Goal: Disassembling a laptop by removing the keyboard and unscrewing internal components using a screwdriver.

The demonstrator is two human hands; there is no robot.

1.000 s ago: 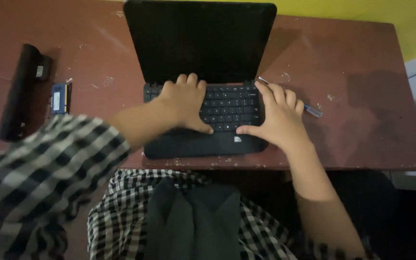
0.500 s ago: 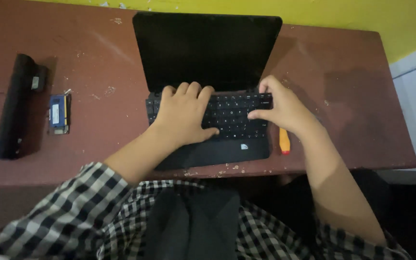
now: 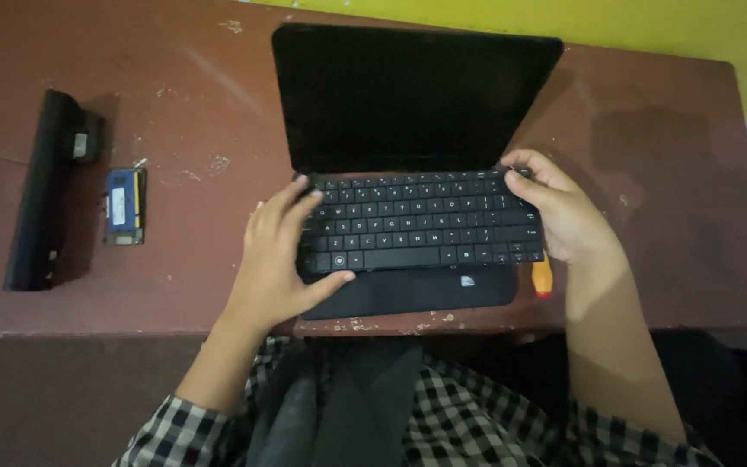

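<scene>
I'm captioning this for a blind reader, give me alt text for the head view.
Two hands grip a laptop's keyboard, left hand at its left edge, right hand at its right. The dark-screened laptop sits on a table, with a battery and memory module to the left.

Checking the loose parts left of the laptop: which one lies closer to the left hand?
The small blue memory module; the long black battery lies beyond it, toward the table's left edge, farther from the left hand.
</scene>
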